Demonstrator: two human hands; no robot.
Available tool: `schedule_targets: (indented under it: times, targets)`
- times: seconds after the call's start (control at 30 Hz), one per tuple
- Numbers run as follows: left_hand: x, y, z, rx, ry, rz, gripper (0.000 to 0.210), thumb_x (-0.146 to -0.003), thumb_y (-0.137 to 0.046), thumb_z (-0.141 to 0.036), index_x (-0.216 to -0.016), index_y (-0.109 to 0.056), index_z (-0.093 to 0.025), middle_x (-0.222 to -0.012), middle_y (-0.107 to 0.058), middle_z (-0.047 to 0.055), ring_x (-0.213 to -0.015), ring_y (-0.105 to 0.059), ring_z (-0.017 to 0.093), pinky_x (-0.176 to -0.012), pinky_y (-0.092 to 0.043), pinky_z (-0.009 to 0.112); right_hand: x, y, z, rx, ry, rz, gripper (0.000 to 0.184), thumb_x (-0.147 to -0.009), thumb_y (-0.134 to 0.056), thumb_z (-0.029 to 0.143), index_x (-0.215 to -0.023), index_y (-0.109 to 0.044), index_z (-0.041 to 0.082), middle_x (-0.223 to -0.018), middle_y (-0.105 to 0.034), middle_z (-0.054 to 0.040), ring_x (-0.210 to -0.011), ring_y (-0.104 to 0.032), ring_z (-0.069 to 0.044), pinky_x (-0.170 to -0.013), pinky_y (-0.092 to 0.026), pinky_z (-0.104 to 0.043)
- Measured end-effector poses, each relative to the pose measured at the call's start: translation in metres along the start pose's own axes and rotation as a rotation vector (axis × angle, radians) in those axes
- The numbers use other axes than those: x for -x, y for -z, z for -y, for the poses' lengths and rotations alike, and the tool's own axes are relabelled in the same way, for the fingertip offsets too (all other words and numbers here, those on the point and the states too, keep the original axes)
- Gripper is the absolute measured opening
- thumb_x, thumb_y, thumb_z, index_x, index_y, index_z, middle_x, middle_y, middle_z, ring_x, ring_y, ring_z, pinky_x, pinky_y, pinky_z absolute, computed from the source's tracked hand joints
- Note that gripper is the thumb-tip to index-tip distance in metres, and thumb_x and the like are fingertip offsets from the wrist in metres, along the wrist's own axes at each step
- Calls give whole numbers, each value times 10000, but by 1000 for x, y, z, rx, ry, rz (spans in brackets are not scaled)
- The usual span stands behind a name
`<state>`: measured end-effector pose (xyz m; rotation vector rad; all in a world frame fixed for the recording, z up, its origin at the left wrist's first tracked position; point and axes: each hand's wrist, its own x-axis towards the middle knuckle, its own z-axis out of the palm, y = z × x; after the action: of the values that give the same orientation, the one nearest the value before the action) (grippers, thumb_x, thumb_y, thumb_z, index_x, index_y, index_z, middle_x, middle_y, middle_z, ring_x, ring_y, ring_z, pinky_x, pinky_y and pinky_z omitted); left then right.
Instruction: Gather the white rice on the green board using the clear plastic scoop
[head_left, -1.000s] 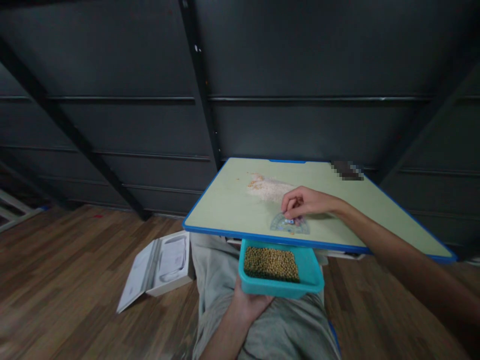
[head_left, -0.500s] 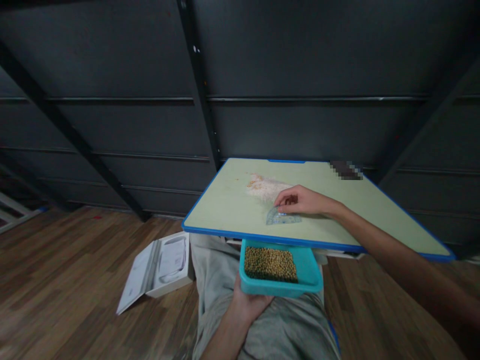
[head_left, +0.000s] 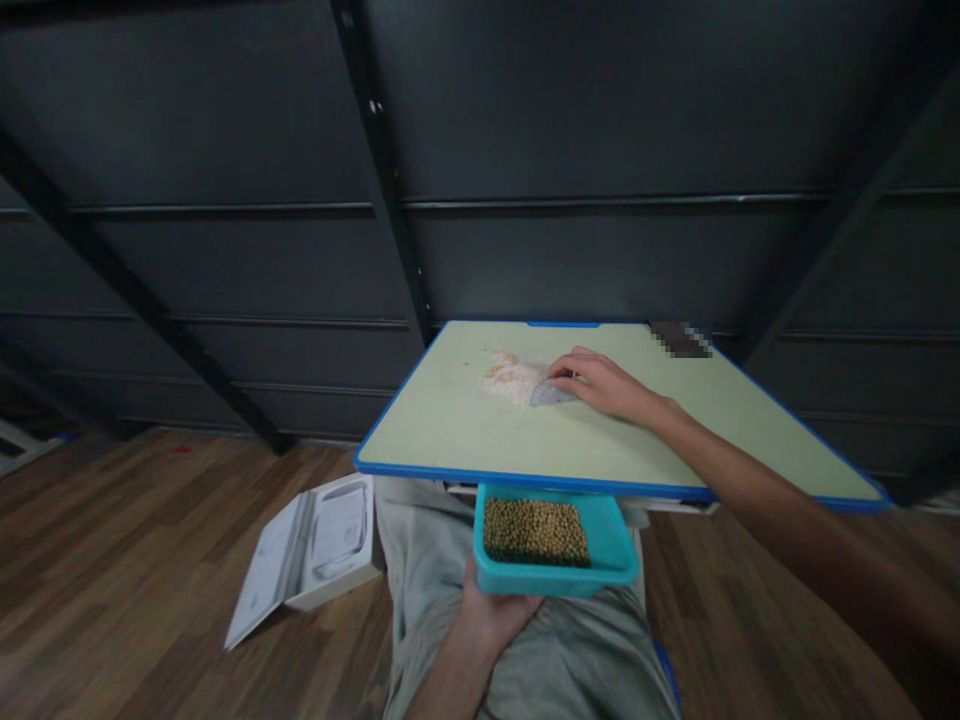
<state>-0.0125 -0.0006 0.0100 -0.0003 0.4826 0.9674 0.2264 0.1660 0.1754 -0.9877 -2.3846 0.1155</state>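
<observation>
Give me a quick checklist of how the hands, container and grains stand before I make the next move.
1. Left hand supporting the teal container from below: ok.
2. Beans inside the container's rim: ok, gathered toward its left side.
3. Right hand holding the half-round plastic piece: ok, held in the fingers.
4. Plastic piece at the pale grains: ok, at their right side.
5. Pale grains free of orange bits: not ok, some lie among them.
6. Container rim touching the tabletop's near edge: cannot tell from this angle.
</observation>
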Motion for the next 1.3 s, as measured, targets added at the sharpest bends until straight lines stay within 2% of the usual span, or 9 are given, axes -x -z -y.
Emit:
schedule_targets:
  times: [0.3,0.6,0.77,0.93,1.13,1.3]
  targets:
    - [0,-3,-1,-33,-9,25,394,-858,-616,-264,-1237,-725,-275,-1149,-815,48,-1177,-711,293,-1117,-492,485,-2,-4,1,2,48,-43,210,-1049,-521,306,-1118,-707,237,-1071,-699,-86,-1069,-618,-249,-967,-489,-408]
    - [0,-3,0,-24,-16,42,447,-832,-650,-270,-1275,-704,-257,-1063,-833,59,-1078,-748,296,-1120,-494,492,-3,0,2,18,-7,-87,199,-1042,-534,314,-1113,-709,252,-1071,-700,-89,-1079,-616,-260,-972,-479,-417]
    - [-1,-2,0,-37,-21,45,442,-857,-638,-290,-1295,-691,-285,-1135,-818,51,-1148,-723,299,-1119,-492,509,-3,3,6,21,-32,-110,198,-1037,-537,311,-1099,-713,247,-1082,-716,-93,-1076,-618,-272,-964,-473,-430]
    - [-2,0,1,-21,-20,46,417,-878,-606,-300,-1283,-699,-262,-1184,-804,67,-1210,-693,309,-1129,-482,534,-4,3,3,20,-31,-184,175,-1033,-551,313,-1057,-704,232,-1051,-728,-91,-1039,-625,-266,-950,-472,-418]
    - [1,-3,0,-29,-18,25,413,-859,-616,-282,-1258,-713,-247,-1154,-812,74,-1197,-699,317,-1126,-487,525,-6,5,-6,-27,-122,-261,155,-1000,-586,320,-1023,-713,235,-1035,-739,-82,-992,-639,-256,-882,-497,-403]
    - [-2,2,-1,-24,-11,36,425,-825,-664,-289,-1244,-714,-232,-1084,-828,71,-1164,-717,306,-1154,-471,498,-6,8,-21,3,-237,-325,193,-957,-618,332,-1039,-736,204,-989,-761,-89,-914,-682,-247,-843,-516,-376]
